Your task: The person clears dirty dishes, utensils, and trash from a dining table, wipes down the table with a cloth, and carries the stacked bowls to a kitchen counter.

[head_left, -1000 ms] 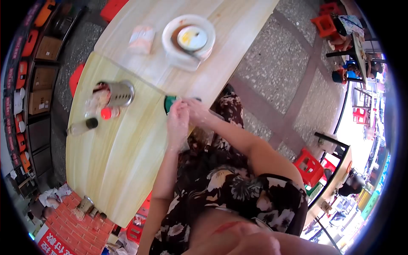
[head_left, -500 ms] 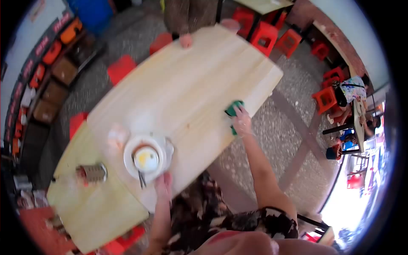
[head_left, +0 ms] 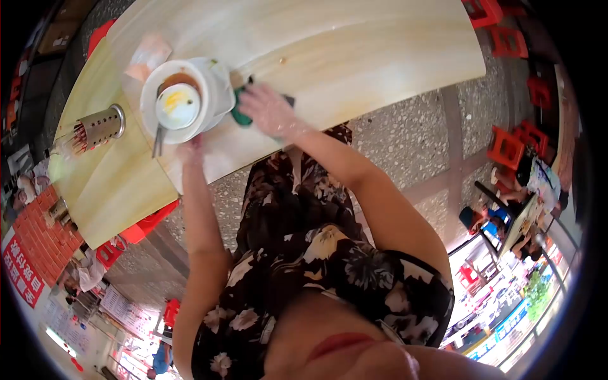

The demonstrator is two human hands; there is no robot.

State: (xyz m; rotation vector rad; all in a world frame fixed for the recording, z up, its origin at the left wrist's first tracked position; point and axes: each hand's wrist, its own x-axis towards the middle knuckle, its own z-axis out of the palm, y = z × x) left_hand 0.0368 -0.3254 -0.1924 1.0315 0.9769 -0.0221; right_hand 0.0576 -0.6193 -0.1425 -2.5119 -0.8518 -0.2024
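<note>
My right hand point(head_left: 272, 111), which seems to be in a clear thin glove, presses a green cloth point(head_left: 241, 109) onto the tabletop, its fingers spread over it. To its left stands a stack of white bowls point(head_left: 147, 101). A smaller white bowl point(head_left: 179, 106) with yellow scraps sits tilted inside, above brown remains. Dark utensil handles point(head_left: 157, 143) stick out over the near rim. My left hand point(head_left: 190, 151) is at the stack's near side. Its fingers are blurred and partly hidden under the rim, so its grip cannot be made out.
A crumpled tissue point(head_left: 150, 54) lies behind the bowls. A perforated metal holder point(head_left: 101, 130) with sticks lies on the yellowish table section point(head_left: 120, 193). A small crumb point(head_left: 282, 61) is on the pale tabletop point(head_left: 380, 57). Red stools point(head_left: 506, 149) and seated people are at the right.
My right hand has brought the green cloth from the table's right edge leftward, close beside the bowls. My left hand stays at the bowl stack. The view has tilted down toward my body.
</note>
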